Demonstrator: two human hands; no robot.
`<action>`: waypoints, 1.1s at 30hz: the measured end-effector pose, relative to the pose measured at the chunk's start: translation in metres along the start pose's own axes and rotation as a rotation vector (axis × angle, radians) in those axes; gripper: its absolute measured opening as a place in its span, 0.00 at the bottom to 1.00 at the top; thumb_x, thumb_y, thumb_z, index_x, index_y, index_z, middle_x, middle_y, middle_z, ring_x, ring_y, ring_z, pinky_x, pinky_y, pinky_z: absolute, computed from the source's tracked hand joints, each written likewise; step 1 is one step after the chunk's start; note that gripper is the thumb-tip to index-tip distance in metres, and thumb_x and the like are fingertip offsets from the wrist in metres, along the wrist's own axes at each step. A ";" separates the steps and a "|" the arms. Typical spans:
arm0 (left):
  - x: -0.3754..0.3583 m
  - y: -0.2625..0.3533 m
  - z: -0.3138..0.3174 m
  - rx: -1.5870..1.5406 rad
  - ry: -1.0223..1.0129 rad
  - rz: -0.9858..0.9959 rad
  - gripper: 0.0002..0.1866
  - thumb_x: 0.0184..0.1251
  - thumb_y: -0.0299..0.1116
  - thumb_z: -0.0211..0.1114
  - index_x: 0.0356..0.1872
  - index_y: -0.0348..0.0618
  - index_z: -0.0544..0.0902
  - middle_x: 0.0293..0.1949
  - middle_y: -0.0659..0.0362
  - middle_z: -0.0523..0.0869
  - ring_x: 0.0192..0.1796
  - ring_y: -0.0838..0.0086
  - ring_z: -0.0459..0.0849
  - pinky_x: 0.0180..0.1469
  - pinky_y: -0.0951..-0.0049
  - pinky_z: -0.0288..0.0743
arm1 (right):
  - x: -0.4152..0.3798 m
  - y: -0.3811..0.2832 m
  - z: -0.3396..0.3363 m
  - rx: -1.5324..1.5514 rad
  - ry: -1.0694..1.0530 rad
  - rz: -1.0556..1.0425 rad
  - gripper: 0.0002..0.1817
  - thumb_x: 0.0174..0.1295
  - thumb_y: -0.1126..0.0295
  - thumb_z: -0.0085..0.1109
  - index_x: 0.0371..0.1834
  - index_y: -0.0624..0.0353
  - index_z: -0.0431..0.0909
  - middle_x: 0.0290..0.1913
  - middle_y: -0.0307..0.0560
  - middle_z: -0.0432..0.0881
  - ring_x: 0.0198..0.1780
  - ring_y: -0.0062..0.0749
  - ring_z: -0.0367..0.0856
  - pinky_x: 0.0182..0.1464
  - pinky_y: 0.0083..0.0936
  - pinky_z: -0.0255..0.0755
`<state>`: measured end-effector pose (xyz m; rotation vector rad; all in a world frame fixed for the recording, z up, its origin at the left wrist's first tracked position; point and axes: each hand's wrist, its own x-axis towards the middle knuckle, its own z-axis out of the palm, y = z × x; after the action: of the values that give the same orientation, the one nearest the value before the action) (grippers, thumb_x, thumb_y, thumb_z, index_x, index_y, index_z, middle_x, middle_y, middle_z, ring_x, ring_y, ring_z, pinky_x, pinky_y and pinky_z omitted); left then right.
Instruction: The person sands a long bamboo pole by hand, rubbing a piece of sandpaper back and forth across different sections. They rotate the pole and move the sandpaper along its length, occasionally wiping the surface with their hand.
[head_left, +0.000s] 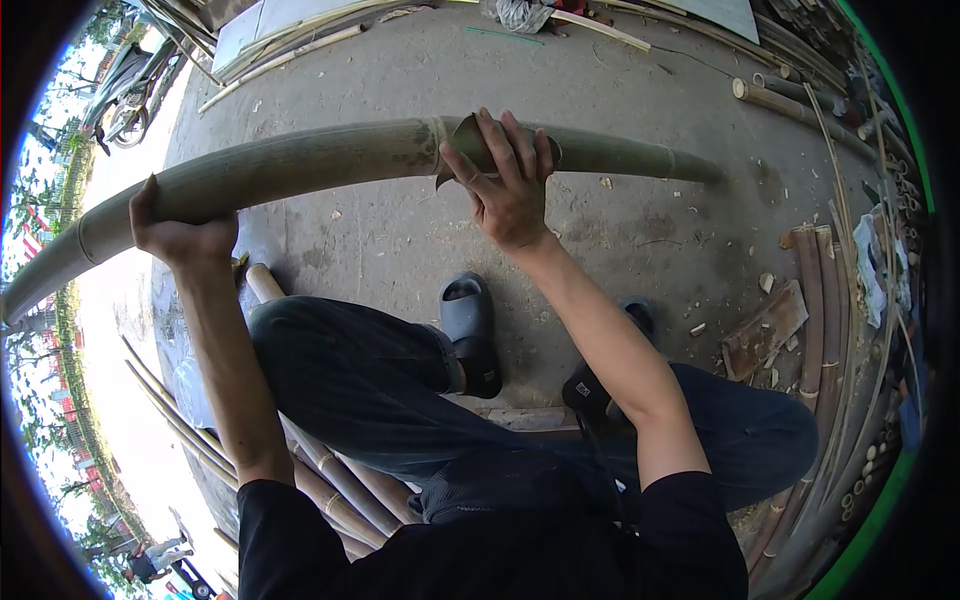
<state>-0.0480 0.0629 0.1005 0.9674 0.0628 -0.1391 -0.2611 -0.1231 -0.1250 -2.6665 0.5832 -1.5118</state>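
A long, thick green-brown bamboo pole is held crosswise in front of me. Its left end reaches the left edge of view, and its far right end comes down close to the floor. My left hand grips the pole from the near side, thumb up along it, with its other fingers hidden behind. Just right of a node, a dark olive curved sheet wraps over the pole, its edges standing off. My right hand presses around this sheet, fingers bent over the top. I cannot make out the sheet's material.
Bamboo poles lie beside my left leg, and more poles are stacked at the right. Grey slippers are on my feet on the concrete floor. A flat board and chips lie at the right. A motorbike stands far left.
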 end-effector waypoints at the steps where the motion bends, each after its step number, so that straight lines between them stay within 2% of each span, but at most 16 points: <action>1: -0.002 -0.001 0.001 0.016 0.005 0.034 0.33 0.47 0.45 0.68 0.58 0.45 0.77 0.55 0.51 0.78 0.62 0.53 0.74 0.72 0.43 0.62 | 0.010 -0.014 -0.007 0.064 -0.027 0.057 0.27 0.75 0.62 0.50 0.74 0.15 0.68 0.77 0.38 0.67 0.79 0.40 0.58 0.80 0.54 0.37; 6: -0.006 0.003 0.003 -0.009 0.016 0.037 0.33 0.46 0.45 0.68 0.57 0.45 0.78 0.55 0.52 0.78 0.62 0.53 0.75 0.72 0.44 0.63 | 0.077 -0.067 -0.033 0.367 -0.099 0.176 0.26 0.71 0.58 0.56 0.73 0.31 0.74 0.71 0.45 0.74 0.72 0.47 0.67 0.76 0.58 0.43; 7: -0.003 0.003 0.000 -0.020 0.013 0.043 0.33 0.45 0.44 0.69 0.57 0.45 0.78 0.54 0.52 0.79 0.61 0.52 0.76 0.72 0.44 0.64 | 0.086 -0.064 -0.030 0.381 -0.010 0.165 0.22 0.68 0.57 0.56 0.65 0.41 0.80 0.61 0.48 0.82 0.64 0.45 0.76 0.72 0.52 0.54; 8: -0.003 0.004 -0.002 -0.018 0.012 0.033 0.33 0.45 0.44 0.69 0.57 0.45 0.78 0.54 0.52 0.79 0.61 0.52 0.76 0.72 0.44 0.64 | 0.090 -0.055 -0.033 0.373 -0.015 0.171 0.22 0.68 0.57 0.56 0.65 0.41 0.80 0.61 0.48 0.82 0.64 0.45 0.76 0.72 0.52 0.54; 10: -0.003 0.005 -0.004 -0.032 0.020 0.035 0.33 0.44 0.44 0.69 0.56 0.45 0.79 0.53 0.52 0.80 0.60 0.52 0.77 0.71 0.43 0.65 | 0.092 -0.030 -0.043 0.530 -0.219 0.219 0.18 0.67 0.57 0.54 0.56 0.46 0.84 0.50 0.48 0.87 0.54 0.44 0.83 0.63 0.46 0.65; 11: -0.003 0.005 -0.004 -0.032 0.028 0.043 0.33 0.43 0.45 0.69 0.55 0.45 0.80 0.52 0.52 0.80 0.59 0.51 0.78 0.71 0.43 0.66 | 0.088 -0.011 -0.040 0.483 -0.146 0.179 0.19 0.70 0.56 0.46 0.48 0.50 0.85 0.38 0.46 0.88 0.43 0.42 0.86 0.49 0.41 0.73; 14: -0.004 0.005 -0.002 -0.037 0.028 0.059 0.33 0.42 0.45 0.70 0.54 0.45 0.80 0.53 0.52 0.80 0.60 0.52 0.77 0.71 0.43 0.65 | 0.046 0.075 -0.042 0.411 -0.318 0.366 0.22 0.71 0.51 0.42 0.36 0.51 0.85 0.34 0.46 0.88 0.40 0.46 0.87 0.48 0.44 0.74; 18: 0.001 0.002 -0.003 -0.042 0.060 0.067 0.32 0.43 0.46 0.70 0.53 0.44 0.81 0.50 0.51 0.82 0.58 0.51 0.79 0.69 0.44 0.68 | -0.054 0.237 -0.066 0.288 -0.313 0.450 0.26 0.71 0.51 0.39 0.42 0.59 0.84 0.43 0.54 0.87 0.48 0.53 0.84 0.53 0.42 0.73; 20: 0.008 0.004 -0.011 -0.074 -0.117 0.068 0.32 0.45 0.46 0.70 0.53 0.42 0.81 0.47 0.49 0.83 0.55 0.49 0.82 0.67 0.46 0.72 | -0.080 0.293 -0.074 0.258 -0.302 0.459 0.27 0.72 0.52 0.38 0.44 0.61 0.84 0.45 0.54 0.87 0.49 0.51 0.83 0.53 0.40 0.73; 22: 0.004 0.005 -0.006 -0.071 -0.125 0.099 0.31 0.46 0.47 0.69 0.53 0.41 0.81 0.47 0.48 0.84 0.54 0.48 0.83 0.66 0.46 0.73 | -0.089 0.323 -0.073 0.287 -0.535 0.641 0.26 0.72 0.52 0.38 0.49 0.59 0.84 0.47 0.56 0.87 0.50 0.53 0.84 0.54 0.39 0.73; 25: -0.002 0.002 0.003 -0.060 -0.129 0.161 0.34 0.49 0.50 0.67 0.55 0.35 0.79 0.48 0.44 0.84 0.55 0.47 0.83 0.67 0.46 0.72 | -0.044 0.277 -0.069 0.227 -0.729 0.731 0.26 0.70 0.50 0.39 0.49 0.52 0.86 0.48 0.51 0.89 0.53 0.55 0.85 0.55 0.42 0.73; 27: 0.001 0.001 0.001 -0.050 -0.121 0.193 0.37 0.51 0.51 0.65 0.57 0.29 0.78 0.51 0.41 0.84 0.58 0.47 0.82 0.69 0.46 0.70 | 0.009 0.206 -0.066 0.366 -0.797 0.458 0.28 0.68 0.44 0.41 0.51 0.49 0.86 0.47 0.48 0.90 0.53 0.47 0.87 0.52 0.39 0.77; 28: 0.010 0.006 -0.008 -0.059 -0.225 0.165 0.39 0.51 0.53 0.64 0.57 0.27 0.77 0.51 0.40 0.83 0.59 0.46 0.81 0.70 0.45 0.68 | 0.036 0.157 -0.062 0.449 -0.740 0.374 0.28 0.71 0.42 0.40 0.54 0.45 0.85 0.42 0.48 0.90 0.47 0.41 0.89 0.48 0.38 0.80; 29: 0.018 0.010 -0.015 -0.070 -0.332 0.133 0.41 0.51 0.54 0.64 0.58 0.24 0.76 0.52 0.38 0.82 0.60 0.45 0.80 0.71 0.45 0.67 | 0.074 0.101 -0.074 0.441 -0.884 0.409 0.27 0.75 0.43 0.36 0.53 0.44 0.85 0.36 0.46 0.90 0.41 0.39 0.90 0.46 0.40 0.81; 30: 0.023 0.014 -0.019 -0.067 -0.341 0.121 0.41 0.51 0.54 0.64 0.58 0.24 0.76 0.52 0.38 0.82 0.60 0.45 0.80 0.71 0.45 0.67 | 0.090 0.054 -0.068 0.528 -0.668 0.327 0.28 0.77 0.45 0.34 0.49 0.46 0.86 0.32 0.45 0.88 0.37 0.38 0.89 0.46 0.42 0.82; 33: 0.034 0.025 -0.034 -0.092 -0.774 0.039 0.50 0.50 0.63 0.64 0.59 0.19 0.73 0.55 0.32 0.78 0.64 0.39 0.75 0.75 0.41 0.61 | 0.134 -0.028 -0.071 0.520 -0.471 0.133 0.25 0.77 0.49 0.38 0.43 0.50 0.85 0.32 0.48 0.88 0.36 0.41 0.89 0.46 0.42 0.83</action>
<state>-0.0106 0.1016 0.0976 0.7700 -0.6550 -0.4611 -0.2500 -0.1298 0.0283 -2.3794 0.2783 -0.8057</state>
